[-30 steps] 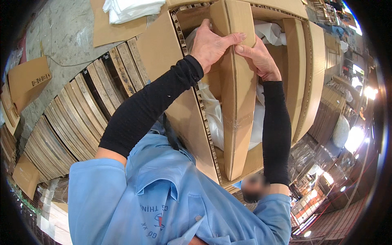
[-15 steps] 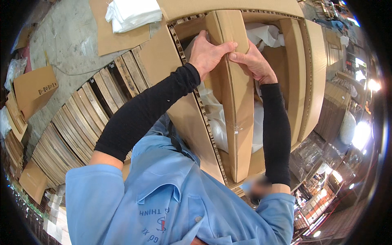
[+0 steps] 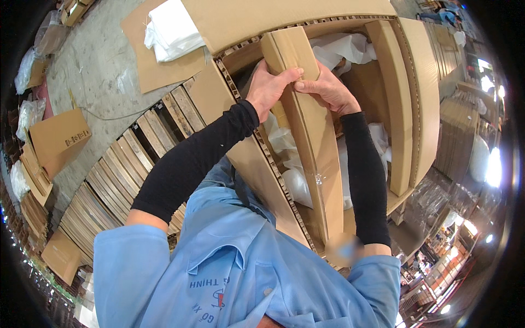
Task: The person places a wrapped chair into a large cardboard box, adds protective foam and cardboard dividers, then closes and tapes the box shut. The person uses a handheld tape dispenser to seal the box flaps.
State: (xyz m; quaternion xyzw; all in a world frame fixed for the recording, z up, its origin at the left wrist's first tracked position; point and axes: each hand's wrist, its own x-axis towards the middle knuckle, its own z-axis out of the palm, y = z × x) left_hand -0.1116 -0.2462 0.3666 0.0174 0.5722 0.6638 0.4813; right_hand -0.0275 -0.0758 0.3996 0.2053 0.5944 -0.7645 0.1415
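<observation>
A long folded cardboard piece (image 3: pixel 313 131) lies lengthwise over the opening of a big cardboard box (image 3: pixel 420 98). Near its far end, my left hand (image 3: pixel 269 86) grips the left side, thumb on top. My right hand (image 3: pixel 331 90) closes on the right side, its thumb almost meeting the left one. Beneath the piece, white wrapping (image 3: pixel 295 183) covers things inside the box. A second upright cardboard strip (image 3: pixel 392 104) lines the box's right side. My fingers under the edges are partly hidden.
Slatted wooden pallets (image 3: pixel 117 169) stand in a row left of the box. Folded white sheets (image 3: pixel 174 30) rest on flat cardboard (image 3: pixel 145 60) at the far left. A small carton (image 3: pixel 59 139) sits on the concrete floor. Stacked cardboard (image 3: pixel 456 128) stands at the right.
My hands and the far end of the cardboard piece have shifted slightly left and nearer. Both hands keep their grip. The whole view has turned a little.
</observation>
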